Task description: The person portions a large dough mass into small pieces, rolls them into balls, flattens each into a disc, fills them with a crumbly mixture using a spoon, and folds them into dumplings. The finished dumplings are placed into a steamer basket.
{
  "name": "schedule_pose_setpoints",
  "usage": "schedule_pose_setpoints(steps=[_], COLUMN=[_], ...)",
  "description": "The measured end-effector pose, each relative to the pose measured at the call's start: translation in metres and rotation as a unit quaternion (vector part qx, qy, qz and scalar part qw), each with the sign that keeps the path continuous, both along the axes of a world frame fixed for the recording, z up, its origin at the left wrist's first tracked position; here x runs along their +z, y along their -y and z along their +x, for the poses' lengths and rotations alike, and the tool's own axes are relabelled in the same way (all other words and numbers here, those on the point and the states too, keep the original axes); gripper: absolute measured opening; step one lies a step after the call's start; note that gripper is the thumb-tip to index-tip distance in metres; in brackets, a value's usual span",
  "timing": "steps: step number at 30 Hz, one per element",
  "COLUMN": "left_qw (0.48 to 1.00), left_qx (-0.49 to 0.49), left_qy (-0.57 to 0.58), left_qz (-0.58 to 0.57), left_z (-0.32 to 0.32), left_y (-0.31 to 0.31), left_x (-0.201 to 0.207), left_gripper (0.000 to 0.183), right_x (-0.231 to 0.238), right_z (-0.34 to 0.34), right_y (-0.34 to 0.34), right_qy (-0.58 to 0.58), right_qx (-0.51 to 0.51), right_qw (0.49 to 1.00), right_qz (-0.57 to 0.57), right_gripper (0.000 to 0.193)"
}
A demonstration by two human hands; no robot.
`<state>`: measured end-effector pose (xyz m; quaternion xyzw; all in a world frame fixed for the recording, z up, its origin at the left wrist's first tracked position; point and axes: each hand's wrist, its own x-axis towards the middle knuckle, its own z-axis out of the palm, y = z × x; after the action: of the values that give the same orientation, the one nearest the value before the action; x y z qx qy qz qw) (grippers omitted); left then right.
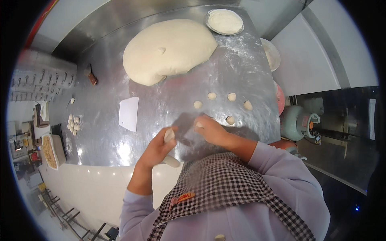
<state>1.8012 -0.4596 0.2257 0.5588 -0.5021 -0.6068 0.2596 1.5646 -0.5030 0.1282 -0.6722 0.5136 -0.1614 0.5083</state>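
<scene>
My left hand (156, 148) is closed around a pale lump of dough (169, 135) near the front edge of the steel table. To its right, my right hand (212, 130) has its fingers pinched together on a small dough piece (199, 125), mostly covered by the fingers. Just beyond that hand several small dough pieces (232, 97) lie spread on the floured steel. Below my left wrist a pale, round-ended roll (172, 161) shows at the table edge; whether it is dough or a rolling pin I cannot tell.
A huge dough mass (169, 50) covers the back of the table (100, 116), beside a bowl of flour (224, 21). At left lie a white scraper (128, 114), a brown-handled tool (93, 79) and a cluster of small dough balls (74, 124). A gas cylinder (297, 122) stands at right.
</scene>
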Motion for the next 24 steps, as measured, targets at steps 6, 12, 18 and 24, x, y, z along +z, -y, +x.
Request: schedule_pose_setpoints(steps=[6,12,18,24], left_qw=[0.919,0.896,0.959,0.985], left_qx=[-0.104,-0.001,0.006,-0.061], left_qy=[0.296,0.324,0.179,0.155], left_qz=[-0.239,-0.302,-0.219,-0.042], left_z=[-0.011,-0.016,-0.034,-0.031], left_y=[0.012,0.003,-0.004,-0.004], left_x=[-0.090,-0.116,-0.068,-0.032], left_gripper=[0.067,0.035,0.023,0.017], right_x=[-0.029,-0.006,0.021,0.036], right_z=[0.005,0.015,0.033,0.033], right_y=[-0.018,-0.010,0.005,0.002], right_qy=[-0.029,-0.002,0.229,0.152], right_qx=[0.091,-0.020,-0.001,0.006], right_qw=[0.995,0.999,0.944,0.982], right_qz=[-0.037,-0.046,0.240,0.113], right_gripper=[0.025,0.018,0.037,0.027])
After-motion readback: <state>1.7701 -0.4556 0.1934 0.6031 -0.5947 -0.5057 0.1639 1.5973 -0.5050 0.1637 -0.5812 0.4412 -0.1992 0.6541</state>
